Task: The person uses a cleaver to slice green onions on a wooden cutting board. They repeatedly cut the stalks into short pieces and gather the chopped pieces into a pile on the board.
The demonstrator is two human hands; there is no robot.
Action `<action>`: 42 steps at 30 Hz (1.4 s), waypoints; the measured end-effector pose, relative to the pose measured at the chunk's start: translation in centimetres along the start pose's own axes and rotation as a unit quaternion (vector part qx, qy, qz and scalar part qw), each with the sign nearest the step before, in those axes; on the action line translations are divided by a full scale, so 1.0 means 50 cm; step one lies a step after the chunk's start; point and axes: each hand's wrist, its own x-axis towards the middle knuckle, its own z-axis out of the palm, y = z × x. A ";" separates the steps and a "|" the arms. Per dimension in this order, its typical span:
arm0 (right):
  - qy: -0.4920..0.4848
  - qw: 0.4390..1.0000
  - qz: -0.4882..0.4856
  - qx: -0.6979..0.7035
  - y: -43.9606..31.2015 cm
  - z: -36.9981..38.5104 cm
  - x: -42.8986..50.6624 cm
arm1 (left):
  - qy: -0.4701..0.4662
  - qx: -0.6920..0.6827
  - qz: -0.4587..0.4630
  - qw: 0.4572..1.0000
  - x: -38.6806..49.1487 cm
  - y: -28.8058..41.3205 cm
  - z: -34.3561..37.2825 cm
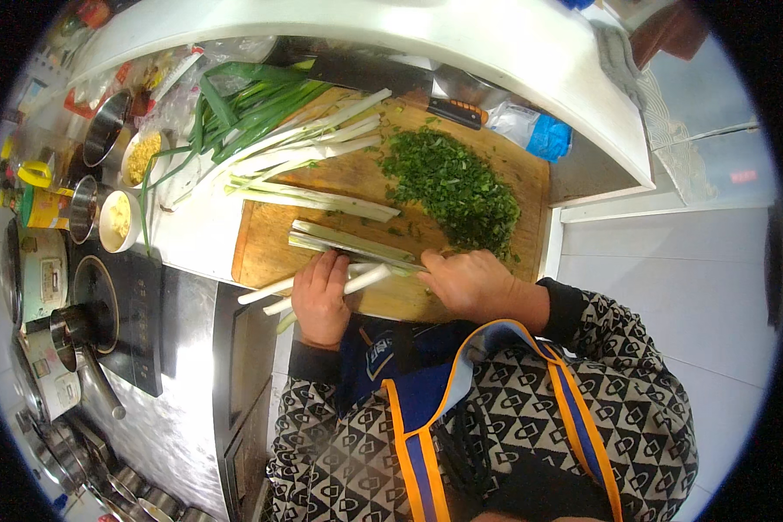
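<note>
My left hand (322, 293) is closed on several white scallion stalks (368, 279) at the near edge of the wooden cutting board (267, 254). My right hand (470, 282) grips what looks like a knife, its thin blade (378, 256) seen nearly edge-on and the handle hidden in the fist. The blade lies along split stalk pieces (349, 239), its tip side near my left fingers. Another split stalk (320, 198) lies beyond them. Long scallions (287, 153) with green leaves spread over the board's far left. A pile of chopped green herbs (453, 183) sits at the right.
A cleaver (457, 112) with a black and orange handle lies at the board's far edge, beside a blue and white packet (538, 134). Bowls of minced yellow food (142, 156) and metal bowls (85, 209) stand left. An induction cooker (137, 326) with a small pot is nearer.
</note>
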 end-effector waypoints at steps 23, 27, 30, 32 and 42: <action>0.010 0.991 -0.054 0.121 -0.013 -0.025 0.058 | -0.019 0.047 0.001 0.999 0.008 0.005 0.010; 0.060 0.998 0.022 0.023 -0.002 -0.032 0.011 | -0.023 0.060 -0.009 0.998 0.005 0.010 0.010; 0.076 0.997 0.001 0.007 0.030 -0.031 -0.016 | -0.024 0.071 0.009 0.997 0.013 0.010 0.007; 0.106 0.994 -0.040 0.002 0.046 -0.015 -0.028 | -0.043 0.077 0.011 0.996 0.020 0.012 0.004; 0.110 0.993 -0.044 0.013 0.052 0.020 -0.027 | -0.120 0.074 -0.009 0.990 0.049 0.020 -0.016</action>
